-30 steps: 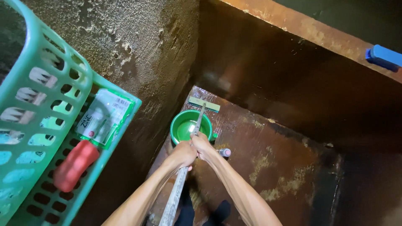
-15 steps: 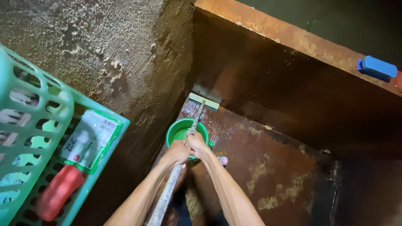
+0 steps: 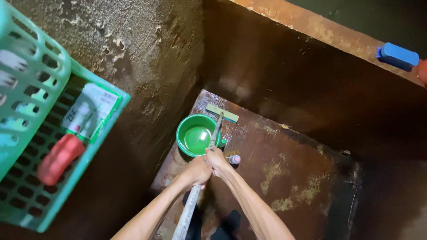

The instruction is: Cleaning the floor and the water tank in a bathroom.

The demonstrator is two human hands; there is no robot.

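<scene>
Both my hands grip a long grey pole (image 3: 189,209) of a brush. My left hand (image 3: 196,171) is wrapped around it just below my right hand (image 3: 217,160). The pale green brush head (image 3: 222,113) rests on the wet brown floor (image 3: 284,155) of a deep tank, near the far wall. The pole passes over a green bowl (image 3: 192,134) that stands on the floor beside the left wall. A small bottle with a pink cap (image 3: 233,159) lies right of my hands.
A green plastic basket (image 3: 35,129) at the left holds a red object (image 3: 59,159) and a white-and-green packet (image 3: 89,111). A blue object (image 3: 397,55) sits on the tank's rim at the top right. Rough concrete walls close in the tank.
The brush head went toward the far wall, then came back a little. My hands moved with the pole. The view shifted, so the basket sits differently at the left.
</scene>
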